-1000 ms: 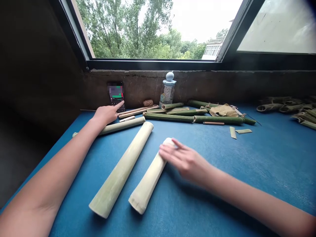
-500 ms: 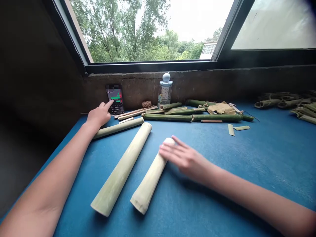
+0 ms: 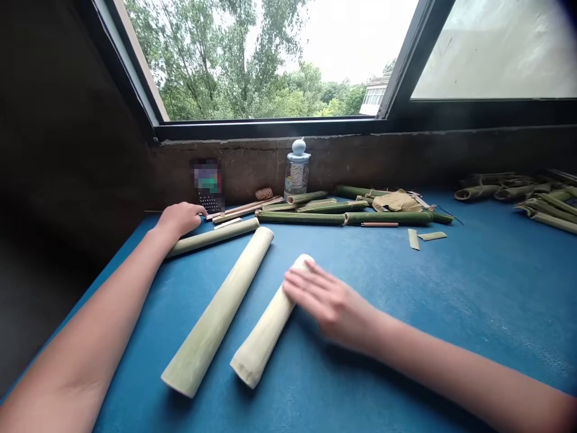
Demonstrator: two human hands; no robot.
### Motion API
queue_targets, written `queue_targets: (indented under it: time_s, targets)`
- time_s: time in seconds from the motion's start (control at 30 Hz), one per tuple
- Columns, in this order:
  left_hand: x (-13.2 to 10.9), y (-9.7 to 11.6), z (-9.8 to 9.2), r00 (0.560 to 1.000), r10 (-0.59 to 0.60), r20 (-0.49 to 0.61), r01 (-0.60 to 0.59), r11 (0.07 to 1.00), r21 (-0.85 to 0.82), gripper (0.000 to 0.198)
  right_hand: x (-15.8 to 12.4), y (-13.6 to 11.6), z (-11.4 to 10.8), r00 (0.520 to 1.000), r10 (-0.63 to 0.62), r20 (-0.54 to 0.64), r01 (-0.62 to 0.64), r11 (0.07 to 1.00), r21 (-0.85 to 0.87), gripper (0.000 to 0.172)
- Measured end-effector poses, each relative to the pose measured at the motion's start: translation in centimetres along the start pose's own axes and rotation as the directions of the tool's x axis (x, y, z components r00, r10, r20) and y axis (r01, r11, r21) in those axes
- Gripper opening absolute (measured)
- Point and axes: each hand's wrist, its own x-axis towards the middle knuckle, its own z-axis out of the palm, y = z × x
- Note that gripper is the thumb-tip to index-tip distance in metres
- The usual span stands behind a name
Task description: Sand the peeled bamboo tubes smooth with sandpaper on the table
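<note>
On the left, the forearm runs in from the bottom corner, cut off by the frame, and crosses the near end of a thin bamboo stick (image 3: 220,236), hiding that end. The left hand (image 3: 179,219) is half curled, its index finger pointing at the foot of a phone (image 3: 208,183); the palm side is hidden, so whether it touches or holds anything I cannot tell. The phone leans against the wall, its screen blurred into squares over the keyboard.

Next, a long bamboo piece (image 3: 220,310) lies slantwise on the blue table (image 3: 360,385), fully in sight. Beyond it, by the wall, stand a ball of twine (image 3: 264,193) and a jar (image 3: 296,174), whose base is hidden by green stalks (image 3: 311,219).

Right of the long piece lies a short bamboo piece (image 3: 261,343), its far end partly covered by the right hand (image 3: 333,304). That hand is slightly blurred, fingers together and nearly straight across the bamboo, touching it; the thumb is hidden, so a grip cannot be confirmed. At far right, a bamboo heap (image 3: 550,204) is cut off by the edge.
</note>
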Motion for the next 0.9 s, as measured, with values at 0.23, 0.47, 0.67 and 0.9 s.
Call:
queue_targets:
  time_s: [0.23, 0.47, 0.67, 0.9]
  targets:
    - [0.3, 0.1, 0.2, 1.0, 0.005, 0.019, -0.005, 1.0, 0.005, 0.052, 0.4, -1.0, -0.1, 0.999, 0.016, -0.03, -0.016, 1.0, 0.014, 0.042]
    - [0.0, 0.1, 0.3, 1.0, -0.005, 0.014, 0.005, 1.0, -0.021, 0.054, 0.8, -1.3, -0.3, 0.998, -0.021, -0.059, 0.021, 1.0, -0.002, 0.042]
    - [-0.4, 0.8, -0.1, 0.999, -0.02, -0.027, 0.02, 1.0, 0.001, 0.062, 0.7, -1.1, -0.1, 0.991, -0.131, -0.038, 0.134, 0.987, 0.087, 0.037]
    - [-0.2, 0.6, 0.1, 0.999, -0.01, -0.034, 0.01, 1.0, -0.009, 0.063, 1.1, -1.3, 0.3, 0.993, -0.096, -0.07, 0.102, 0.991, 0.088, 0.035]
